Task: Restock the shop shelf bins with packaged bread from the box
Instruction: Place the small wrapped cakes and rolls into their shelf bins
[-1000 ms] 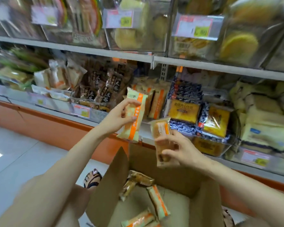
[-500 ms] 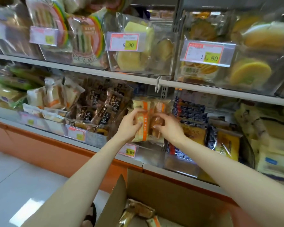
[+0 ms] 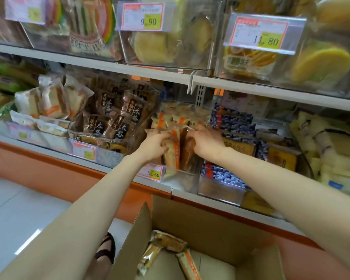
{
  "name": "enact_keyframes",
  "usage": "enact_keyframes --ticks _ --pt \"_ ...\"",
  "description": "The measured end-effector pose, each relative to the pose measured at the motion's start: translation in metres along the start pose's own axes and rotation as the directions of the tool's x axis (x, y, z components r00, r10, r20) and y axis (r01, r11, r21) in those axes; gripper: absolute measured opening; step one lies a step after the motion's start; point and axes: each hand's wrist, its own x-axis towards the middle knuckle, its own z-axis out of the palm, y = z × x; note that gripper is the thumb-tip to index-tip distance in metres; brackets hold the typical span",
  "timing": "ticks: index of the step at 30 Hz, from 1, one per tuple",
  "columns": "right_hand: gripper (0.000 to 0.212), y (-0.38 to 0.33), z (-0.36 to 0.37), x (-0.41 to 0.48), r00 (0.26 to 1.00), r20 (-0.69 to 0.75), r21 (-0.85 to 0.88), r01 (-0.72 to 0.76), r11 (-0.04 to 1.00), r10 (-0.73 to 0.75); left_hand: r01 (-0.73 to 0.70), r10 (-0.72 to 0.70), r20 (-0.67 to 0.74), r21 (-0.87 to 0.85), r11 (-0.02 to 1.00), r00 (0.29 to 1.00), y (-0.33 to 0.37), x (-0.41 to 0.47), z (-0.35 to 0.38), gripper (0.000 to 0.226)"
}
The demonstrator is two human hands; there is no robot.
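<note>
Reaching into the clear bin point(image 3: 181, 174), left hand's point(image 3: 155, 147) grip wraps an orange-striped bread pack point(image 3: 173, 156), right hand's point(image 3: 206, 143) grip pinches a browner pack point(image 3: 188, 151) beside it, both half buried among wrappers. Box point(image 3: 192, 219) below is cut off by the frame, a few packs point(image 3: 168, 242) visible.

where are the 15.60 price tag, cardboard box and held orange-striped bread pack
white 15.60 price tag point(image 3: 153, 174), head view, digits
brown cardboard box point(image 3: 200, 219), head view, back wall
held orange-striped bread pack point(image 3: 176, 155), head view, stripe
</note>
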Motion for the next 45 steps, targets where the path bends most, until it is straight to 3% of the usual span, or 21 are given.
enact_keyframes --ticks 4,8,13,15,19,23,26,32,38,40,42,45 --pt "0.032 0.003 -0.003 -0.010 0.999 -0.033 -0.063 0.023 0.998 -0.025 -0.041 0.040 -0.082 -0.010 0.999 0.996 0.002 -0.001 -0.002 0.040" --pt "0.030 0.001 -0.010 -0.018 0.983 -0.126 -0.082 0.125 0.989 -0.134 0.027 0.014 -0.203 0.194 0.981 0.979 0.010 -0.007 0.000 0.045" --pt "0.027 -0.015 -0.006 -0.014 0.972 0.083 0.040 0.217 0.975 -0.220 0.063 0.095 -0.350 0.413 0.908 0.932 0.015 -0.022 0.002 0.042" --pt "0.029 -0.019 0.000 -0.008 0.962 0.181 0.068 0.197 0.978 -0.207 0.096 0.052 -0.311 0.443 0.892 0.949 0.016 -0.026 0.001 0.044" --pt "0.033 -0.020 0.005 0.002 0.931 0.323 -0.099 0.210 0.973 -0.169 0.176 -0.121 -0.148 0.454 0.874 0.982 0.020 -0.027 0.000 0.053" --pt "0.040 -0.012 0.005 0.012 0.907 0.389 -0.185 0.250 0.950 -0.163 0.145 -0.150 -0.019 0.377 0.915 0.989 0.014 -0.020 0.002 0.059" --pt "0.043 -0.002 0.003 0.022 0.903 0.396 -0.131 0.235 0.963 -0.167 0.091 -0.116 0.056 0.332 0.939 0.992 0.010 -0.016 0.002 0.062" --pt "0.027 0.014 -0.014 0.029 0.906 0.350 0.014 0.252 0.968 -0.240 -0.030 0.019 0.040 0.284 0.958 0.999 0.001 -0.005 0.006 0.066" --pt "0.025 0.027 -0.019 0.029 0.923 0.254 -0.123 0.326 0.937 -0.288 -0.022 0.020 0.011 0.435 0.900 1.000 0.002 0.001 0.011 0.076" --pt "0.026 0.024 -0.019 0.027 0.908 0.203 -0.138 0.397 0.907 -0.366 -0.022 0.029 -0.007 0.493 0.870 1.000 0.003 0.003 0.011 0.076" --pt "0.027 0.016 -0.021 0.022 0.860 0.260 -0.093 0.475 0.875 -0.439 -0.013 0.023 -0.012 0.535 0.845 1.000 0.004 0.004 0.010 0.080" --pt "0.031 0.009 -0.019 0.018 0.795 0.434 -0.055 0.492 0.869 -0.423 -0.005 0.008 -0.002 0.526 0.851 1.000 0.007 0.004 0.008 0.079"
